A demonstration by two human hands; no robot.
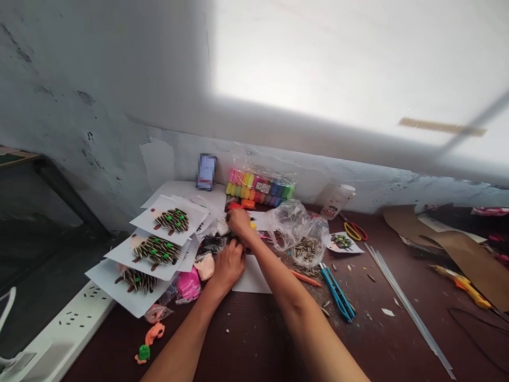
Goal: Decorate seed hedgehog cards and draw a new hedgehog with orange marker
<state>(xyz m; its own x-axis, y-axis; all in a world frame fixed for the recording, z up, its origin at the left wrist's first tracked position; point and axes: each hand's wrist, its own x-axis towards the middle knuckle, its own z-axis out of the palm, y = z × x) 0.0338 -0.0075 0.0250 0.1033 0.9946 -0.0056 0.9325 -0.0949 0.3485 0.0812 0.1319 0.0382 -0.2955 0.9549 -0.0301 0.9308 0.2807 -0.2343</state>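
My left hand [230, 263] rests low over a white sheet [251, 276], beside a dark plastic packet [213, 244] and a pale clay lump [204, 266]. Just beyond it, my right hand [239, 223] is bent with its fingers together, near a red and orange piece [248, 203] and a white clay packet [221, 226]. What lies between the fingers of either hand is too small or hidden to make out. Stacked at the left are cards [175, 218] with seed-covered hedgehog shapes and green dots. Magenta clay [188, 285] sits by my left forearm.
A phone [206, 172] and a pack of coloured clay [260, 188] stand against the wall. To the right are a bag of seeds [307, 249], a blue cutter [337, 293], scissors [355, 231], a bottle [338, 201] and clear sticks [409, 307]. A power strip [81, 323] is at left.
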